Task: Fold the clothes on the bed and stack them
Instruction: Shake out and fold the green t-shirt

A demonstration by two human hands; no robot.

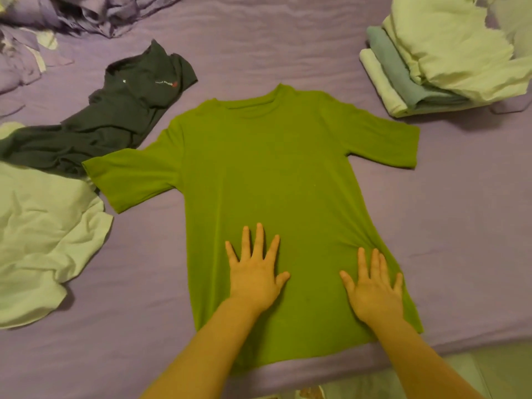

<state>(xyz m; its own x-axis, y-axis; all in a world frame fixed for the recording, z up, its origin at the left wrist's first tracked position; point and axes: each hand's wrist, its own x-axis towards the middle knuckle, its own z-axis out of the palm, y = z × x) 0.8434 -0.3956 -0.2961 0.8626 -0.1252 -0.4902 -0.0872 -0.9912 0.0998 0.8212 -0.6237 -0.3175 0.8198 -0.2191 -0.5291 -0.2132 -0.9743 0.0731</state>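
— While you lean over the bed [288, 47], where is the shirt?

— With its collar toward twelve o'clock, the green T-shirt [267, 174] lies flat at the middle of the purple sheet, sleeves out toward nine and three.

— And your hands?

— Both lie flat on its lower half, fingers straight and spread, gripping nothing. My left hand [254, 272] presses near the middle; my right hand [374, 289] sits at about four o'clock by the side seam, where the cloth bunches just past my fingertips.

— What else lies around?

— A dark crumpled shirt [115, 119] at ten o'clock touches the green sleeve. A pale garment [43, 234] sprawls at nine. A folded stack [403, 82] sits at two o'clock, pale cloth heaped on it.
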